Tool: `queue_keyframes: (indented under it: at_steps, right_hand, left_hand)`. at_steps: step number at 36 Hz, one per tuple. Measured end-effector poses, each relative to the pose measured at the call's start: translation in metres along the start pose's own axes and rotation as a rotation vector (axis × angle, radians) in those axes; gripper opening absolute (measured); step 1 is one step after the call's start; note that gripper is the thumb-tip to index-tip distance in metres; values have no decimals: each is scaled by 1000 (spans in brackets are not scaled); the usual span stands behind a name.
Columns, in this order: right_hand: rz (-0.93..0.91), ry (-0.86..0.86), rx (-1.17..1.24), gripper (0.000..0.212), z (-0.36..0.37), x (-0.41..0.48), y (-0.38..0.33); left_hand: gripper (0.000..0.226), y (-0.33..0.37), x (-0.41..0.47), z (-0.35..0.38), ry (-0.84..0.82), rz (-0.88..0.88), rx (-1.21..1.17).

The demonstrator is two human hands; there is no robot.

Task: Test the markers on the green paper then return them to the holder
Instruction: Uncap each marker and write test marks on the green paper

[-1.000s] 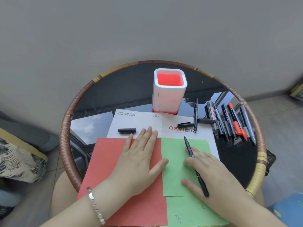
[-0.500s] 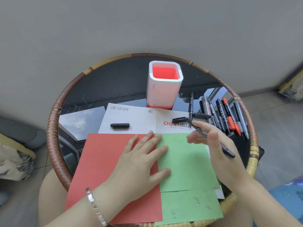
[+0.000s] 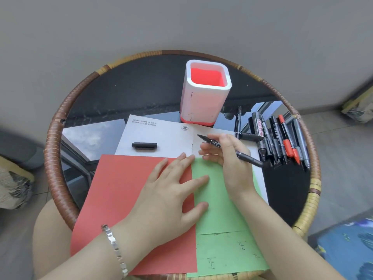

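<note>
Pinning the papers: left hand (image 3: 171, 197) lies flat, fingers spread, across the seam between red paper (image 3: 125, 190) and green paper (image 3: 220, 215), gripping nothing. A loose cap (image 3: 144, 145) lies on the white sheet (image 3: 161, 138). Right hand (image 3: 230, 158) has its grip clamped on an uncapped black marker (image 3: 228, 149), tip raised above the green paper's top edge. Holder (image 3: 205, 93) looks empty behind; remaining markers (image 3: 282, 142) lie right on the bench (image 3: 286, 190). Step looks like testing; next: tip down, stroke, recap, into holder.

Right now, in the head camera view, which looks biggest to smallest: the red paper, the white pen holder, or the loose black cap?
1. red paper
2. white pen holder, though it stands farther from the camera
3. loose black cap
</note>
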State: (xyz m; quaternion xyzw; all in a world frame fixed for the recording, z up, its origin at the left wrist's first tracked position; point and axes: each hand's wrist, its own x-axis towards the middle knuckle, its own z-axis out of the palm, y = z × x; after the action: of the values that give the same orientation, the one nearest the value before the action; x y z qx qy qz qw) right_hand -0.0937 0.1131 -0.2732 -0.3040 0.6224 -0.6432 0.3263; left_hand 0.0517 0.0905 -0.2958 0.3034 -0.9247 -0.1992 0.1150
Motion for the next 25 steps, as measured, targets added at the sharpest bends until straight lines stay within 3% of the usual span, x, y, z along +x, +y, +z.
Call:
queue_keyframes:
  at_steps: [3, 9, 12, 25]
  right_hand:
    - [-3, 55, -31, 22, -1, -3, -2]
    - [-41, 195, -165, 46, 0, -2, 4]
    - [-57, 223, -240, 46, 2, 1, 6]
    - [-90, 192, -307, 40, 5, 2, 13]
  left_hand:
    - [47, 1, 0, 0, 0, -13, 4]
    - [48, 2, -1, 0, -12, -31, 1]
    - [49, 2, -1, 0, -11, -42, 11]
    - [51, 2, -1, 0, -22, -44, 24]
